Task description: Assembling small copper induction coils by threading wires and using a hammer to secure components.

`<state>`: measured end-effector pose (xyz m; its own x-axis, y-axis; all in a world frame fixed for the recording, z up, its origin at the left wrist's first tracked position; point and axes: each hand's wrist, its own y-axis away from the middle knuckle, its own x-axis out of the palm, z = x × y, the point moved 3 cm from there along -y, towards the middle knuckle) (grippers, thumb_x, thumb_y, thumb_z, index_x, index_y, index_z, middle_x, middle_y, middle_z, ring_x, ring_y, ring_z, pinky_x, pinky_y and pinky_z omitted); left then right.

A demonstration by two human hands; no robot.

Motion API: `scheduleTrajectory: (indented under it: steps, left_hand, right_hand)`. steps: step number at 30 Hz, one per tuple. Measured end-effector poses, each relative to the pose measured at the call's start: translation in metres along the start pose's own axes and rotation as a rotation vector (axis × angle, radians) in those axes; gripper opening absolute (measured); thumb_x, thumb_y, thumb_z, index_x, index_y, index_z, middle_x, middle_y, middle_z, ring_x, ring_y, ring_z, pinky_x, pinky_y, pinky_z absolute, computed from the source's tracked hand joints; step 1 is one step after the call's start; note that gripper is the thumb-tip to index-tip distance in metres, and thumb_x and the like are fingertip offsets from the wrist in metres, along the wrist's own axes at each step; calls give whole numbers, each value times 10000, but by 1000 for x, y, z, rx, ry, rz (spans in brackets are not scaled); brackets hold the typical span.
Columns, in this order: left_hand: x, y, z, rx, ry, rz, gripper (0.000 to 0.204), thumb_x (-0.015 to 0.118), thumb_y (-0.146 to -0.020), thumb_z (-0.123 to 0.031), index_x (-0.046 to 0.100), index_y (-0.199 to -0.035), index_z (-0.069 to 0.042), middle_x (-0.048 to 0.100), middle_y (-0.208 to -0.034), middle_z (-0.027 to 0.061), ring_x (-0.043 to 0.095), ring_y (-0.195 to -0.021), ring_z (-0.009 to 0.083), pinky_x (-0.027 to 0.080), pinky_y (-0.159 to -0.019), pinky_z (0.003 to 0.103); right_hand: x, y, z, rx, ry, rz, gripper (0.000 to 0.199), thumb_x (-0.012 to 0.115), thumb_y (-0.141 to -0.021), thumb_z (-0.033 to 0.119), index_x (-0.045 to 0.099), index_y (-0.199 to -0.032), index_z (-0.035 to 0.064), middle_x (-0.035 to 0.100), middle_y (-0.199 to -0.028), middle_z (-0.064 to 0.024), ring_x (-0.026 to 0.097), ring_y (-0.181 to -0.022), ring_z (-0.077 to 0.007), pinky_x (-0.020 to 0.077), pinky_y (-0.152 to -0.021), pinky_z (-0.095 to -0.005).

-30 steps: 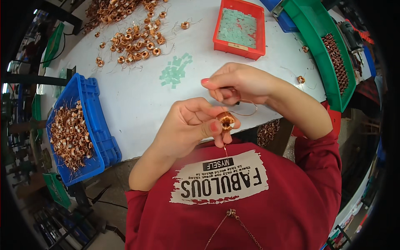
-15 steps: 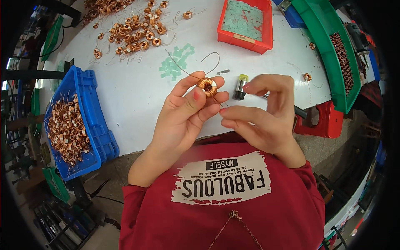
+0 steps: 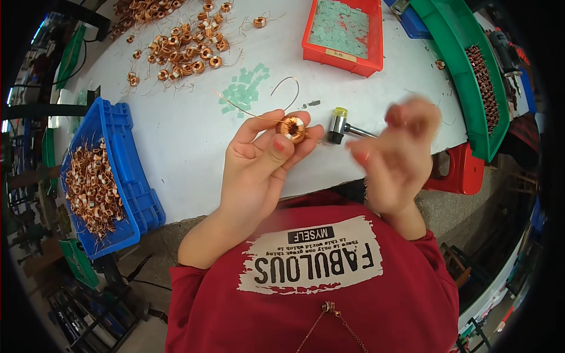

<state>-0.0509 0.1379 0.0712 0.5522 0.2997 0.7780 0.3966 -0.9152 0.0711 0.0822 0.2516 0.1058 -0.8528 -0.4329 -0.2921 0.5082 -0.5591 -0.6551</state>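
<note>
Your left hand [image 3: 259,159] is pinching one wound copper coil [image 3: 292,128], leads untrimmed, while your blurred right hand [image 3: 394,154], fingers unreadable, is hovering empty above the worktop [image 3: 176,129].

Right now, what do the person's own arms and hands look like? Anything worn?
Both hands bare: left hand, right hand, the right motion-blurred. No gloves, rings or watch visible. Red-painted nails. Red sleeves pushed up to the elbows, forearms bare.
</note>
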Motion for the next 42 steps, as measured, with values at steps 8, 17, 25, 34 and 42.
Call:
scheduleTrajectory:
  steps: [8,17,25,34,42]
  left_hand:
    - [-7,2,1,-67,0,-44,347,597,-904,-62,469,-1226,-59,545,-1219,218,598,-1075,309,525,-895,332]
    - [0,-9,-9,-24,-290,64,341,597,-881,10,456,-1189,-26,567,-1179,216,618,-950,252,531,-778,289]
    - [8,-3,-10,1,-481,62,388,598,-840,81,399,-1155,-24,623,-1078,194,620,-864,203,513,-718,249]
    - [6,2,-4,-218,-628,-4,384,578,-823,95,367,-1114,-38,657,-1002,162,626,-843,172,505,-718,236]
    - [7,6,1,-224,-653,6,420,564,-804,139,364,-1140,-14,652,-977,196,626,-801,202,516,-696,253]
  right_hand:
    - [23,40,11,-801,585,-95,124,729,-798,204,672,-909,201,479,-1046,123,378,-865,-104,333,-650,-260]
    - [9,7,6,-213,96,160,304,580,-905,387,672,-901,97,580,-943,-14,388,-629,-83,275,-559,-205]
    - [11,-18,-33,949,-746,313,298,537,-927,240,642,-835,-23,563,-682,-44,333,-524,-64,234,-463,-181]
    - [18,-4,-39,1073,-989,873,256,513,-925,128,634,-781,-45,526,-569,-39,226,-414,-30,198,-378,-171]
    - [14,3,-33,1078,-1131,742,323,492,-949,147,600,-698,-27,425,-482,-4,220,-387,-27,188,-358,-154]
